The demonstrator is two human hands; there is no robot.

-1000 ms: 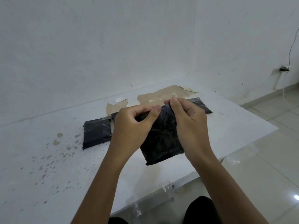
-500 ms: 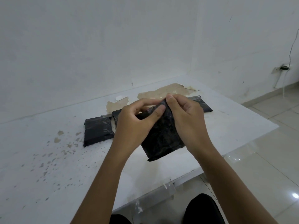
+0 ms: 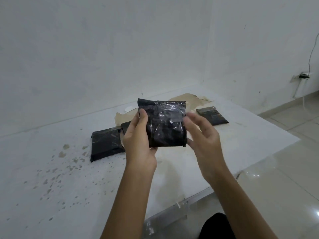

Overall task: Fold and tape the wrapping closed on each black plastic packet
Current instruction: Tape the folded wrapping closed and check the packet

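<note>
— What are your fingers doing?

— My left hand (image 3: 138, 135) has its thumb curled over the front of the black plastic packet (image 3: 164, 124) and the other fingers hidden behind it, so it grips the packet's left edge and holds it up above the table, upright and facing me. My right hand (image 3: 200, 133) is just beside the packet's right edge, fingers loosely spread and slightly blurred; I cannot tell whether they touch it.

— And what is under your arms?

— Nearest me, the white table (image 3: 69, 195), its edge running diagonally. Its top is speckled with brownish chips on the left. Further back, a second black packet (image 3: 105, 144) lies flat to the left of my left hand, with another dark one partly hidden behind that hand. A third packet (image 3: 212, 115) lies flat to the right, beyond my right hand.

— Beyond those?

— A large patch (image 3: 188, 100) where the white surface has peeled to tan, near the table's back edge. Then the white wall (image 3: 103, 49), meeting a side wall at the corner. On the right, glossy pale floor tiles (image 3: 284, 178), and a wall socket (image 3: 303, 77) with a cable running upward.
</note>
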